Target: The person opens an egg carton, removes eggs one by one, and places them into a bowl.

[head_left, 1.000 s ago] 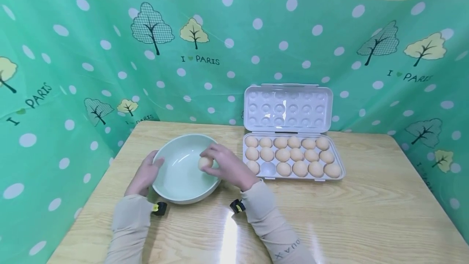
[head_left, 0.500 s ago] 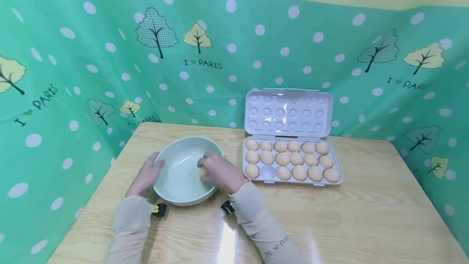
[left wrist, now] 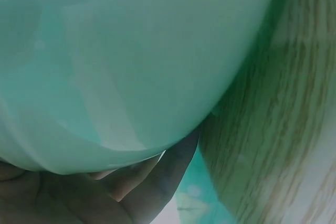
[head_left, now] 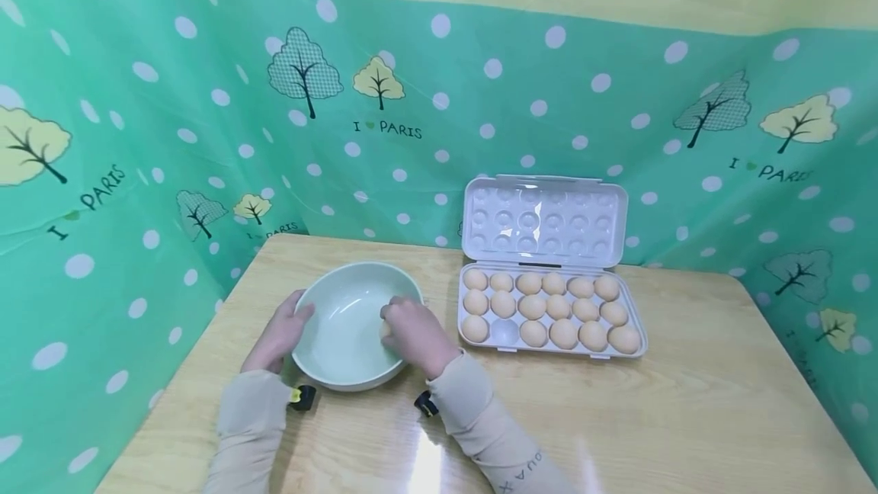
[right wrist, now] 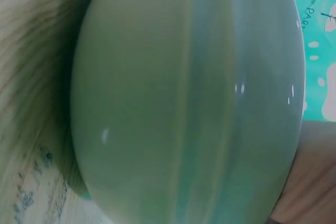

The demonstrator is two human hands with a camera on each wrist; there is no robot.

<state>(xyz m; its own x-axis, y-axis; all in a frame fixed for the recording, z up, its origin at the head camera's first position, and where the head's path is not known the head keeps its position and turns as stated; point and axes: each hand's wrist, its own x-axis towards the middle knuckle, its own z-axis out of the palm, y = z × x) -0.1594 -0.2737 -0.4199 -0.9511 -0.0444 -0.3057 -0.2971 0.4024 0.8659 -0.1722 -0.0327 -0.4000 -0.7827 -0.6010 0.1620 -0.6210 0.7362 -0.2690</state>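
- Seeing pale wood-grain bench [head_left: 617,418], bearing carton + bowl.
- Toward bench's back, on R: noting white plastic carton [head_left: 504,332], showing dimpled lid [head_left: 545,221] raised behind; counting five eggs [head_left: 563,334] in front row, six in each of two rows farther back.
- L of carton, a bit apart: noting round, glossy, pale-green bowl [head_left: 332,353], reflecting light inside.
- At bowl's L side: seeing left hand [head_left: 280,332] gripping rim and outer wall.
- At bowl's R inner side: seeing right hand [head_left: 417,330] pinching one held egg [head_left: 385,329]; finding both hands apart, approx. opposite each other across bowl.
- Re held egg: lying at right hand's L tip, so counting right hand as nearer by far; facing bowl's middle to L, having carton to R. Not making out long axis or wall contact, being mostly covered.
- Looking pale tan, rounded; showing too little for judging shell.
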